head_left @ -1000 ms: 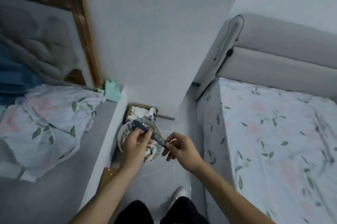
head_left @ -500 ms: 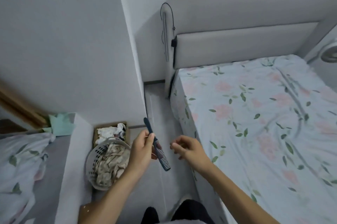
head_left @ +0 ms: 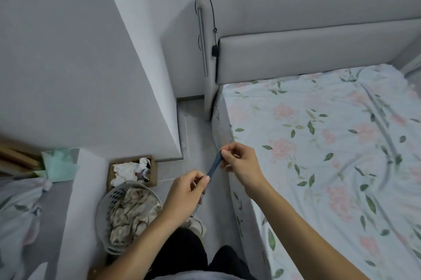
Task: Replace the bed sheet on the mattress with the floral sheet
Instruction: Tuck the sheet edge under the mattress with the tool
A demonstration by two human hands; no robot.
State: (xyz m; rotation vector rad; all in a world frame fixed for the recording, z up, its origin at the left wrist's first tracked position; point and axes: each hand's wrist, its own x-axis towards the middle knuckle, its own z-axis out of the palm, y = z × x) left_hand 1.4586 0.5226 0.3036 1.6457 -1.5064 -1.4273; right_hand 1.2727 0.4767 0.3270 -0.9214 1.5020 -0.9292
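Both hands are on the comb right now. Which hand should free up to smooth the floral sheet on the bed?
Right. The right hand pinches only the comb's handle tip and hangs beside the floral sheet. The left hand has the fuller grip and sits on the side of the laundry basket, away from the bed.

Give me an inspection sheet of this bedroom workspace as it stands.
Surface: mattress covered by the floral sheet.
Job's things: pale floral sheet spread on the bed, creased.
Clutter: white plastic laundry basket of cloth; brown box of white rags; dark blue comb.
Hands: left hand and right hand both pinch the comb.
Cables: black cord hanging on the grey padded headboard.
Surroundings: white walls, grey floor; second floral cloth at left.
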